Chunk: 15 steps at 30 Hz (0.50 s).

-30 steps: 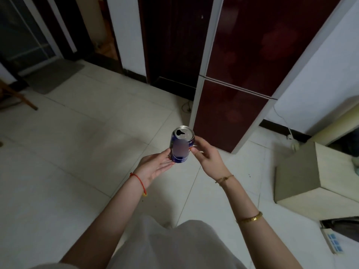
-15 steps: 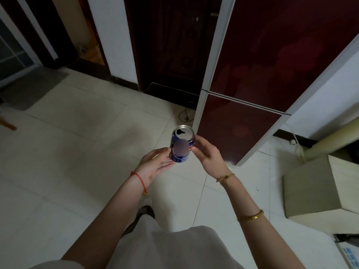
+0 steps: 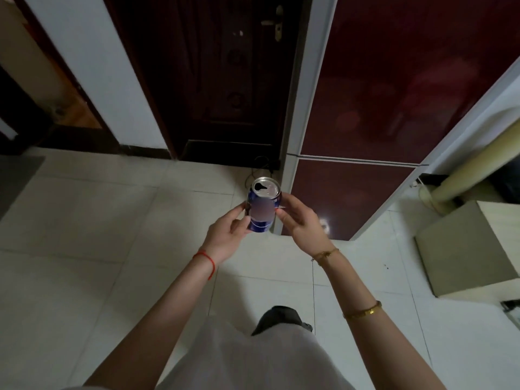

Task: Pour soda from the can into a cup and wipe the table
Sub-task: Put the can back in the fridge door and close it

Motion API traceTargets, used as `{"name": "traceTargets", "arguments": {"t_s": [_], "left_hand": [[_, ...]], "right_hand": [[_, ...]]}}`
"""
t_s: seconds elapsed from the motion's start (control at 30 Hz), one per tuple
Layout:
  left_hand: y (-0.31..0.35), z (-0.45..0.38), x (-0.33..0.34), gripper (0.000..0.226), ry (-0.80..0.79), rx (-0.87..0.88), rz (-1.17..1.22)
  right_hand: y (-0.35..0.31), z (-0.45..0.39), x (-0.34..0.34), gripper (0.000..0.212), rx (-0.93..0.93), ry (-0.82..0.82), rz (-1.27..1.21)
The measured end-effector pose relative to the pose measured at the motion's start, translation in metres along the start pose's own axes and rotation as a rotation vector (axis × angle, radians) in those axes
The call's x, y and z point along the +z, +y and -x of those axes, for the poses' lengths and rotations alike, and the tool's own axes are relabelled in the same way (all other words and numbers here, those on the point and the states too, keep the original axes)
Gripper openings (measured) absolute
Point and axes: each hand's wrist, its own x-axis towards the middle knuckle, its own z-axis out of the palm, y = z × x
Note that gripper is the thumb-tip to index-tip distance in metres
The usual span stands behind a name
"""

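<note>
I hold the blue can (image 3: 263, 208) upright between my two hands, its opened top facing up. My left hand (image 3: 225, 236) grips its lower side with curled fingers; my right hand (image 3: 299, 220) pinches its other side. Below my hands is the tiled floor (image 3: 84, 235).

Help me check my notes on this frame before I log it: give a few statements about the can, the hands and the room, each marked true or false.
1. The can is already open. True.
2. Only the left hand holds the can. False: the right hand grips its other side too.
3. A cup stands on the floor by the can. False: no cup is in view.
4. The can is held roughly upright. True.
5. The red string bracelet is on the right wrist. False: it is on the left.
</note>
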Motion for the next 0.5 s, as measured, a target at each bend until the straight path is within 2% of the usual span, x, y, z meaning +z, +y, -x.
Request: {"name": "traceTargets", "arguments": {"t_s": [0.1, 0.5], "left_hand": [[0.013, -0.029, -0.01, 0.058, -0.021, 0.082, -0.219], [0.062, -0.148, -0.011, 0.059, 0.089, 0.322, -0.386]], "right_hand": [[-0.004, -0.03, -0.002, 0.033, 0.003, 0.034, 0.011], [-0.012, -0.145, -0.04, 0.028, -0.046, 0.07, 0.049]]}}
